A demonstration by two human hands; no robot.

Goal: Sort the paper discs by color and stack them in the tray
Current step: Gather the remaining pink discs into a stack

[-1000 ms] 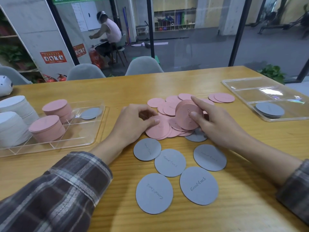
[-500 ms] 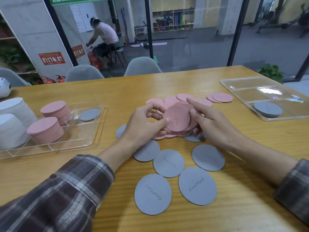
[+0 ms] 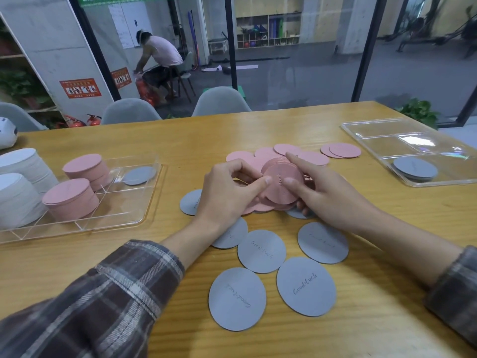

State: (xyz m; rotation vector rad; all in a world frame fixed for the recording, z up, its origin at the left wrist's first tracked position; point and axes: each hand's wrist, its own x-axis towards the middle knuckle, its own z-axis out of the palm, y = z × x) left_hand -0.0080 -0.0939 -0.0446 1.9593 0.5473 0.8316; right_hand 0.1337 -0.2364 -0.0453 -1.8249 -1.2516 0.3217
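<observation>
- The stack of pink paper discs [image 3: 282, 186], pinched between the left hand [image 3: 227, 195] and the right hand [image 3: 330, 197], shows only its front face. Its count cannot be told, and both thumbs cover part of its print.
- The loose pink paper discs [image 3: 313, 158] on the far side are partly hidden by the hands.
- Two round grey paper discs [image 3: 189, 202] lie half under the left wrist. A third under the right hand shows only a sliver.
- The left clear plastic tray [image 3: 77, 229] and the white round stacks [image 3: 18, 202] run off the left edge.
- The right clear plastic tray [image 3: 438, 184] is cut by the right edge.
- A white rounded object [image 3: 6, 133] at the far left is cut off and cannot be identified.
- The plaid sleeves [image 3: 90, 301] run out of frame.
</observation>
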